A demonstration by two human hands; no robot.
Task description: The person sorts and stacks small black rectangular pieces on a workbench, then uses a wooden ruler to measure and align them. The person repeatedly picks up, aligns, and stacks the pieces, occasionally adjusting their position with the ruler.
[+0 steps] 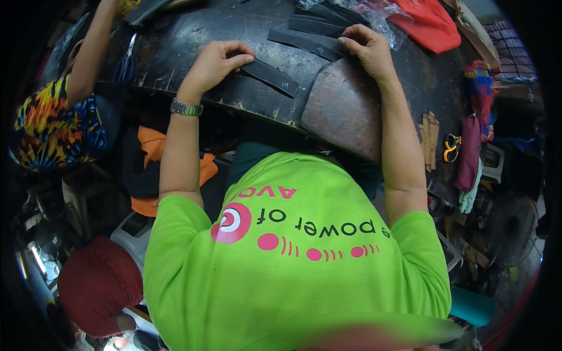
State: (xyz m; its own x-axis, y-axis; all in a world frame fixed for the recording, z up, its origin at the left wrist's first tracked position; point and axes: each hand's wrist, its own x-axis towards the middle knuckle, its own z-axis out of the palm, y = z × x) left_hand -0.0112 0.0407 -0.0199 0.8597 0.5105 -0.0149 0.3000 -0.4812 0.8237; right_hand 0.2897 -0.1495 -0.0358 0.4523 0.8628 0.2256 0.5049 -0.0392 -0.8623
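A black strip (270, 76) was pinched at one end by the grip of the left hand (215, 63), its free end near a brown slab (345, 105) on the dark surface (167, 58). Whether a second strip (307, 44) was pinched by the right hand (372, 54) could not be told. Light, even handling seemed best, creases being avoided.

Head-worn fisheye camera, left of a side-by-side pair

Position: wearer's head. Facing: steeply down, over the lime-green T-shirt (293, 257), near the lens in the lower middle, to the black worktable (181, 47) across the top. Left hand (221, 65) and right hand (370, 52): upper middle, farther off. Field: wide, taking in a co-worker's tie-dye garment (58, 128) at left. Image: upright, unmirrored; straight edges bowed, corners black.
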